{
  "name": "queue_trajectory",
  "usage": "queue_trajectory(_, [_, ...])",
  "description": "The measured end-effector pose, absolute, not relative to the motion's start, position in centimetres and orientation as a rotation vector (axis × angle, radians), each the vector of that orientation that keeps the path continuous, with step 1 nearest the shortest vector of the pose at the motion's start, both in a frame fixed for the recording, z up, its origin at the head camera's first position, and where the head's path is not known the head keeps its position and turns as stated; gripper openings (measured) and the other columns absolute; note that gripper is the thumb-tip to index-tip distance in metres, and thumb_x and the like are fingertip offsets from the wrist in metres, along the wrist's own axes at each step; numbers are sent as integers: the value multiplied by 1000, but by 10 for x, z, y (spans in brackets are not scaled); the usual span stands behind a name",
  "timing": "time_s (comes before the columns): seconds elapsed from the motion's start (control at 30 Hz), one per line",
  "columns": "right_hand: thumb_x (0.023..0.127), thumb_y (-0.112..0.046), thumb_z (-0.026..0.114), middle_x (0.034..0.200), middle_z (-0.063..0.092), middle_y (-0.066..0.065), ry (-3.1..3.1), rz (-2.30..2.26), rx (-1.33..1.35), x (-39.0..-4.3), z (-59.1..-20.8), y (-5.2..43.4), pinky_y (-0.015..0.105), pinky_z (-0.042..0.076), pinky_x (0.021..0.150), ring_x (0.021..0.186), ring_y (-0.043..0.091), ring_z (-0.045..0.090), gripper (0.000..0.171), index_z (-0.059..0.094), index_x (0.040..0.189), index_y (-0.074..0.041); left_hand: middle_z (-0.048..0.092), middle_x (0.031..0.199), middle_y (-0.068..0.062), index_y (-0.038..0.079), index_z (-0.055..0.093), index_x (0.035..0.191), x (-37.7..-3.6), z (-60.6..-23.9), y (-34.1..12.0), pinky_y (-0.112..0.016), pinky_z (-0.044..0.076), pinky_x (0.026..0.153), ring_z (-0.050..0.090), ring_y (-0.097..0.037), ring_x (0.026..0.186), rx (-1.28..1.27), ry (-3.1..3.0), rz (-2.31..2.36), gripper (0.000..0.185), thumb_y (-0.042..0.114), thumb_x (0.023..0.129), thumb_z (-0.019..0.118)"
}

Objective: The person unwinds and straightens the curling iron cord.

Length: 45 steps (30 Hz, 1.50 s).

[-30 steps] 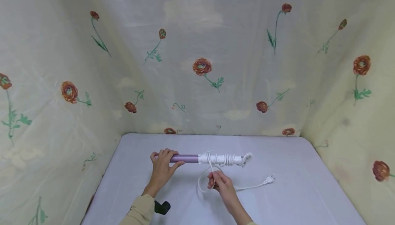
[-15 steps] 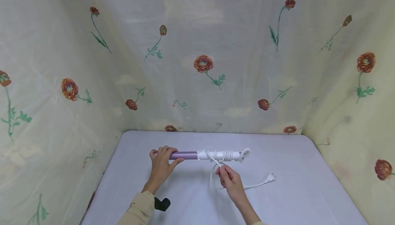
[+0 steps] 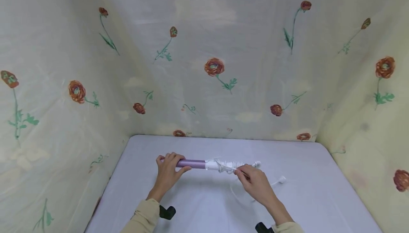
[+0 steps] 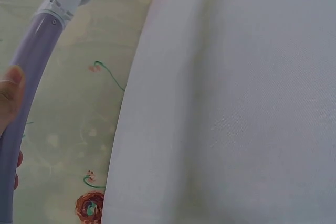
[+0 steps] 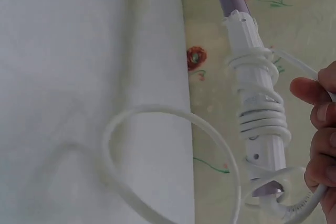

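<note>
Hands, two, bare, working over a white worktop (image 3: 303,176). Left hand (image 3: 167,171) is gripping the purple barrel of a curling wand (image 3: 195,163), fingers curled over the top and thumb underneath, holding it level just above the surface. Right hand (image 3: 255,183) is pinching the white cord (image 5: 173,119) beside the wand's white handle (image 5: 260,114), fingers closed on a strand. Cord is lying in several turns around the handle, the remainder trailing in a loose loop on the worktop and ending at the plug (image 3: 282,179), just right of the right hand. Floral cloth (image 3: 211,66) is hanging behind and to both sides. Risk, as judged: the turns are sitting unevenly and could slide off the handle end if tension slackens; the trailing loop could snag or knot under the right wrist; a weak hold on the smooth barrel could let the wand twist and shed its windings.
</note>
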State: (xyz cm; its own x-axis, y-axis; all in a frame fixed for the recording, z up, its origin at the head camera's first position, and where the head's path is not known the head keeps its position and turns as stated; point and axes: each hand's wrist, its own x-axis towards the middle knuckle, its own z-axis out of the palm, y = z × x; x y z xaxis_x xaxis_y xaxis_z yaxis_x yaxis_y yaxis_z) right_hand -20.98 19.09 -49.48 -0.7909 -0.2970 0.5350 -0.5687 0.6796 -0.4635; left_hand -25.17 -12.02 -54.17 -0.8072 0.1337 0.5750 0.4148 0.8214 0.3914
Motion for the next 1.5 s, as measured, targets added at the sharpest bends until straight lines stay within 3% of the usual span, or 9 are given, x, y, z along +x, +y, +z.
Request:
queue_trajectory(0.37, [86, -18, 69, 70, 52, -13, -2565, 577, 739, -228, -469, 217, 16, 37, 51, 57, -3, 40, 6, 72, 88, -14, 65, 94, 2, 18, 65, 101, -252, -543, -120, -52, 22, 91, 53, -18, 89, -478, -2475, -682, 42, 48, 74, 74])
queue_trajectory(0.57, [89, -15, 65, 75, 58, -8, -2636, 834, 888, -240, -465, 236, 19, 41, 57, 63, 0, 44, 8, 71, 94, -14, 65, 97, 4, 21, 64, 102, -251, -545, -123, -49, 21, 91, 52, -15, 92, -517, -2511, -714, 42, 52, 75, 71])
queue_trajectory(0.77, [95, -23, 57, 79, 61, 5, -2780, 1183, 888, -251, -472, 254, 22, 43, 61, 68, 4, 47, 16, 69, 103, -17, 64, 97, 5, 22, 64, 102, -251, -546, -125, -49, 20, 92, 51, -14, 92, -541, -2526, -752, 40, 52, 77, 69])
queue_trajectory(0.9, [97, -24, 52, 76, 57, 6, -2867, 1310, 924, -254, -478, 259, 24, 42, 61, 69, 4, 47, 21, 69, 105, -13, 64, 96, 5, 22, 63, 102, -250, -549, -126, -49, 20, 91, 50, -13, 89, -590, -2547, -775, 38, 49, 77, 71])
queue_trajectory(1.0, [98, -16, 50, 72, 55, 9, -2883, 1341, 957, -248, -474, 256, 23, 42, 60, 65, 8, 47, 22, 68, 106, -5, 64, 96, 4, 21, 63, 102, -246, -553, -127, -49, 18, 91, 49, -13, 89, -607, -2572, -832, 37, 46, 77, 72])
queue_trajectory(1.17, [99, -11, 47, 85, 64, 17, -2856, 1444, 863, -253, -496, 256, 23, 45, 63, 71, 12, 52, 24, 66, 109, 0, 64, 97, 4, 22, 63, 103, -245, -554, -125, -47, 17, 90, 49, -14, 91, -571, -2567, -850, 38, 48, 77, 72])
queue_trajectory(1.3, [100, -19, 46, 91, 66, 8, -2815, 1505, 782, -262, -519, 259, 24, 47, 63, 74, 7, 54, 27, 66, 111, -4, 65, 96, 3, 21, 64, 102, -248, -547, -125, -48, 18, 90, 49, -15, 89, -577, -2526, -825, 38, 47, 76, 73])
queue_trajectory(1.5, [99, -18, 49, 94, 69, 7, -2742, 1473, 821, -261, -534, 257, 25, 51, 67, 77, 4, 59, 23, 66, 107, -7, 68, 95, 4, 19, 65, 101, -249, -542, -126, -48, 19, 90, 52, -13, 88, -579, -2504, -816, 37, 44, 75, 75])
